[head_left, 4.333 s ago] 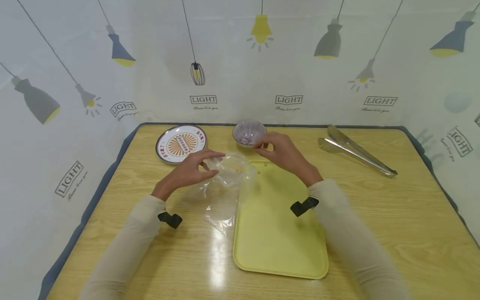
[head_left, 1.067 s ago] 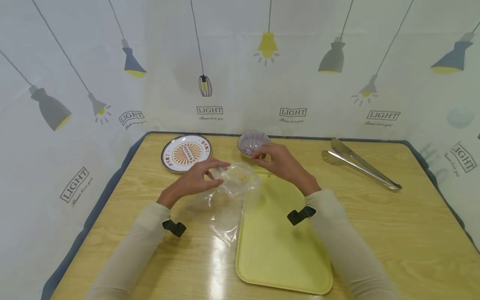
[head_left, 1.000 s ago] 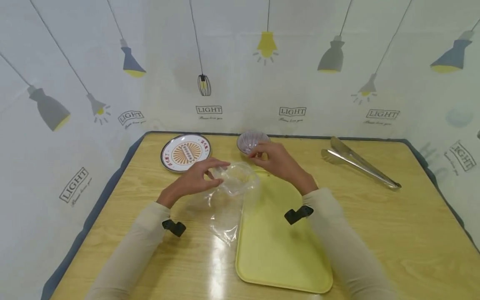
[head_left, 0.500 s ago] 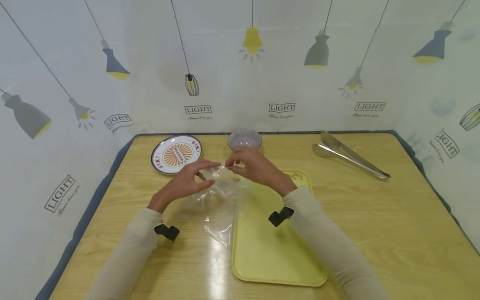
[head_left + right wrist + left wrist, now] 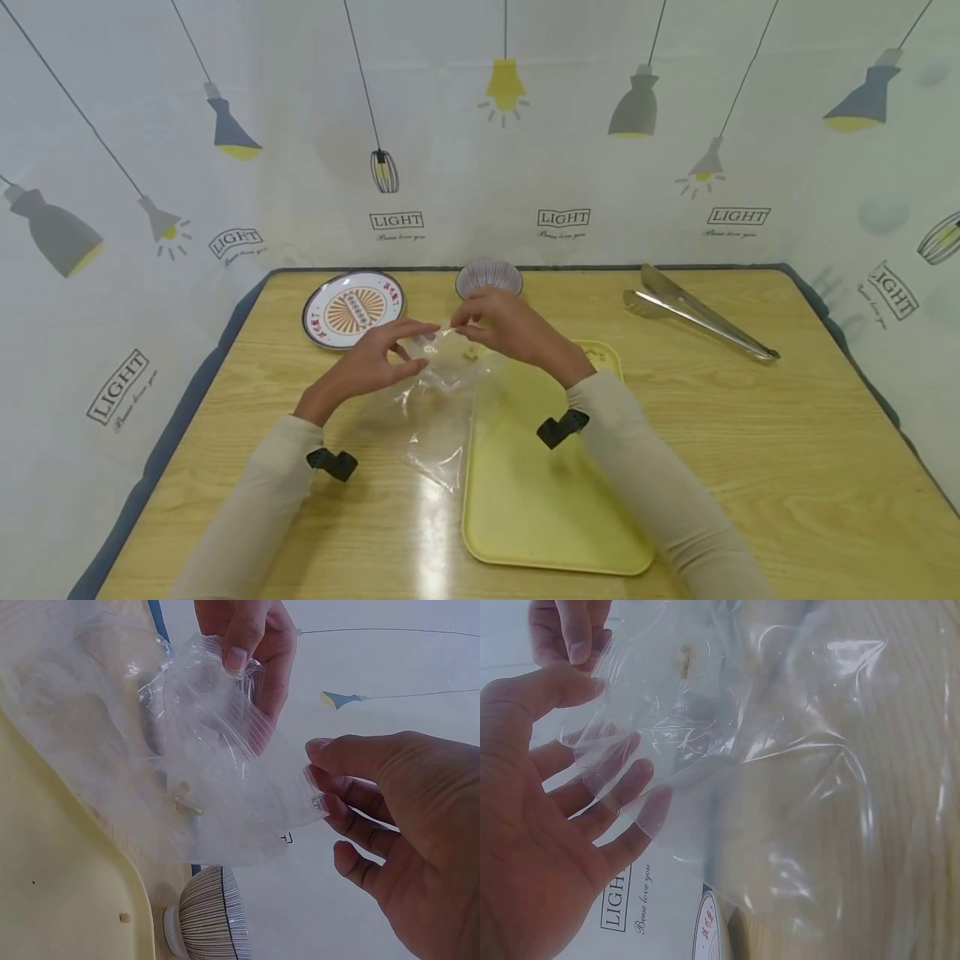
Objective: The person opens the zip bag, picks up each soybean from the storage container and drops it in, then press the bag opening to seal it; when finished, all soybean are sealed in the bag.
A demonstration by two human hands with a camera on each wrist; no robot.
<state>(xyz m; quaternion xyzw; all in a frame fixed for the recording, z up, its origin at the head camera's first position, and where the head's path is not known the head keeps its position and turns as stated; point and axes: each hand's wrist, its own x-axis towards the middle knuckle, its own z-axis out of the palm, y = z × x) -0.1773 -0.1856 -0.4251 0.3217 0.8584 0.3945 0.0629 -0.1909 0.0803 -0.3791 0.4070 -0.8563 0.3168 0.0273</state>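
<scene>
A clear plastic zip bag (image 5: 438, 417) hangs between my hands, its lower part beside and over the left edge of a yellow tray (image 5: 558, 500). My left hand (image 5: 367, 364) holds the bag's mouth, thumb on one side and spread fingers on the other, as the left wrist view shows. With thumb and fingertips, my right hand (image 5: 510, 329) pinches the bag's upper edge, just in front of a striped bowl (image 5: 489, 272). Small yellowish pieces (image 5: 186, 801) show inside the bag. More little pieces (image 5: 596, 353) lie at the tray's far end, partly behind my right wrist.
A white plate with an orange ray pattern (image 5: 352, 310) lies at the back left. Metal tongs (image 5: 701, 321) rest at the back right, spread apart. The wooden table (image 5: 750, 467) ends at the back against a lamp-printed curtain (image 5: 450, 108).
My right hand has moved left from the bowl's near rim to the bag's upper edge, which it now pinches. My left hand has kept its hold on the bag.
</scene>
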